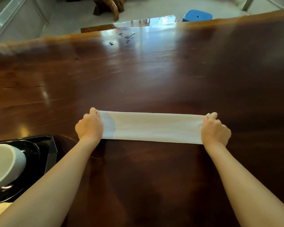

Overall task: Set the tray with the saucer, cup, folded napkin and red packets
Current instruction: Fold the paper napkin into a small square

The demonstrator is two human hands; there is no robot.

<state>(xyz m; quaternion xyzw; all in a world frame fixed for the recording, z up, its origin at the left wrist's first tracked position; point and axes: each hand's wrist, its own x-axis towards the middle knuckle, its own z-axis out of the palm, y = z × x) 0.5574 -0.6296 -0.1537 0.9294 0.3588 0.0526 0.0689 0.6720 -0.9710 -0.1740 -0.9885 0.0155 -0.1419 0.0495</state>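
Head view: napkin [152, 127] stretched between left hand [89, 126] and right hand [215, 129]

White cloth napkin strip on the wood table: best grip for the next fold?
Probably its two short ends, pinched from above. The white cloth napkin lies flat as a long band on the dark wooden table; the left hand and right hand already hold those ends.

A dark, glossy wooden table [154, 76] filled most of the view, its far edge paler and irregular. Bright light reflected off its far centre. Beyond it lay a pale grey floor [69, 17]. A blue stool [197, 15] stood far right, a gnarled wooden base [110, 5] far centre, and metal framing [3, 18] far left.
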